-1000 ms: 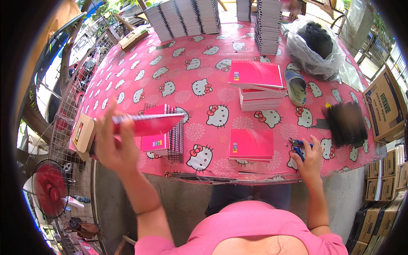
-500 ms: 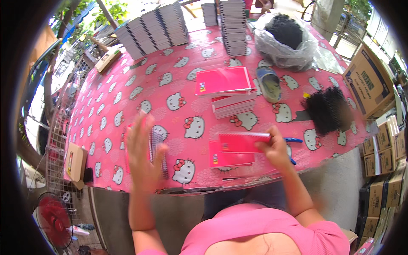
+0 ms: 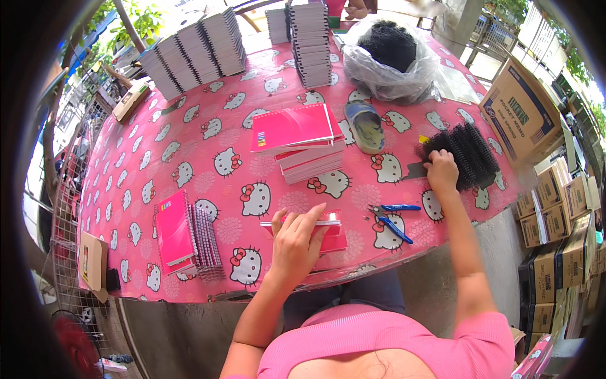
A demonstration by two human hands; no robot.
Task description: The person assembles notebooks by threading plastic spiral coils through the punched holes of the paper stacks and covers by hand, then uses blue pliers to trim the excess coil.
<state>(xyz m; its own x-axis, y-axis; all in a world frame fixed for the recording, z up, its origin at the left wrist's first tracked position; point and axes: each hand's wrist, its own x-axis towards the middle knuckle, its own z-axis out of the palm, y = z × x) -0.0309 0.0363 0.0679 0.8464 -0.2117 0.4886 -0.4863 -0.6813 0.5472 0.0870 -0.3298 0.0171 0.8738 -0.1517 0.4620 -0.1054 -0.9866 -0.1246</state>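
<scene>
My left hand (image 3: 295,245) grips a small pink-covered notepad (image 3: 333,222), its fingers over the top and the pad's edge facing up. Under it lies another pink notepad (image 3: 338,243), partly hidden. My right hand (image 3: 444,170) is at the left side of a pile of black spiral binding coils (image 3: 470,155), fingers curled together on the coils; whether one is lifted free is hidden. Blue-handled cutting pliers (image 3: 394,228) rest between my hands. Behind my left hand stands a stack of pink notepads (image 3: 300,129).
Spiral-bound pink notepads (image 3: 177,230) are stacked at left. Tall stacks of bound pads (image 3: 205,54) (image 3: 310,47) stand at the back, beside a plastic bag (image 3: 404,79) of black coils. A blue slipper-shaped thing (image 3: 365,126) and a cardboard box (image 3: 521,114) are at right.
My left hand came from the bound stack to the middle and now holds the notepad. My right hand let go of the notepad and moved right to the black coils. The view shifted.
</scene>
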